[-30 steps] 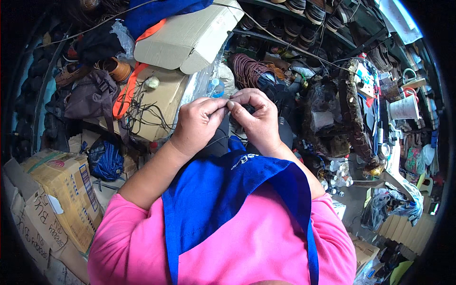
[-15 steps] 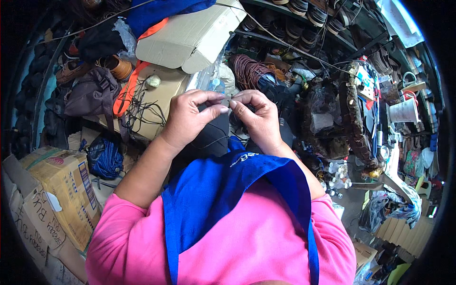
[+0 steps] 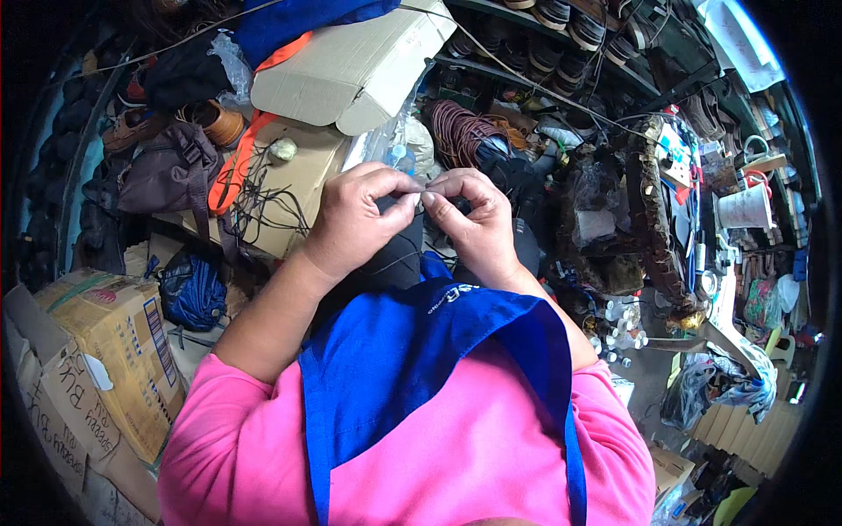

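— What is being held?

— A thin thread [image 3: 419,188], just above the middle of the frame, pinched between both hands over a dark shoe [image 3: 395,259].

— How do the fingers stand?

— The left hand [image 3: 360,223] has thumb and forefinger pressed together on the thread; the right hand [image 3: 474,223] pinches it likewise, fingertips nearly touching the left's.

— And around them?

— A blue apron [image 3: 412,368] below, a flat cardboard box [image 3: 351,70] in the upper left, a coil of brown cord [image 3: 460,131] just above the hands, a brown carton [image 3: 114,342] at the left edge.
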Demonstrator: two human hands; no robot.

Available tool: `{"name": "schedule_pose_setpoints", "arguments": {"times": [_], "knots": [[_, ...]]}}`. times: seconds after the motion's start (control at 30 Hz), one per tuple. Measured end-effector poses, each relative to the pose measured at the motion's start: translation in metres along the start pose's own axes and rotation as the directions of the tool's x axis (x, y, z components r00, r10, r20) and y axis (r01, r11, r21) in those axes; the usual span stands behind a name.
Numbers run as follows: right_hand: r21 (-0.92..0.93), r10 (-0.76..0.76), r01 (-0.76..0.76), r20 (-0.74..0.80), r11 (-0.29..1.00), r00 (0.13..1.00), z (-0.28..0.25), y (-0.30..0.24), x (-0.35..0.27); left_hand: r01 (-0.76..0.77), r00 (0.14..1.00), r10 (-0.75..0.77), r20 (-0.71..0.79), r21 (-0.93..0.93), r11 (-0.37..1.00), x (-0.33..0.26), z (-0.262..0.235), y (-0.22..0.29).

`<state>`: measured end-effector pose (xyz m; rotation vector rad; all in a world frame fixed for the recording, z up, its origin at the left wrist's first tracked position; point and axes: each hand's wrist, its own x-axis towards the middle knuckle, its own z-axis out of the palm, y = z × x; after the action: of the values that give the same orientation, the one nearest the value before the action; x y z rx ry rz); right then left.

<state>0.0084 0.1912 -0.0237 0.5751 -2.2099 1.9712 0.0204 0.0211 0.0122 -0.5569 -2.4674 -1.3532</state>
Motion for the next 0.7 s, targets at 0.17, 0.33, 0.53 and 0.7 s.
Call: {"name": "schedule_pose_setpoints", "arguments": {"times": [0.17,0.33,0.53,0.7], "knots": [[-0.088,-0.046,0.046,-0.003,0.995,0.999,0.002,-0.006,0.001,-0.039,0.997,0.047,-0.06,0.12,0.992,0.001,0.008,0.004],[-0.084,-0.045,0.04,-0.055,0.996,0.997,0.003,-0.006,-0.001,0.005,0.992,0.003,-0.126,0.057,0.998,0.003,0.006,-0.003],[0.149,0.102,-0.101,-0.003,0.984,0.995,0.0,0.003,-0.002,0.164,0.986,-0.168,0.021,-0.353,0.921,0.002,0.003,-0.007],[0.207,0.123,-0.126,0.029,0.97,0.992,0.002,0.004,-0.003,0.124,0.991,-0.113,0.065,-0.211,0.97,0.004,0.0,-0.006]]}}
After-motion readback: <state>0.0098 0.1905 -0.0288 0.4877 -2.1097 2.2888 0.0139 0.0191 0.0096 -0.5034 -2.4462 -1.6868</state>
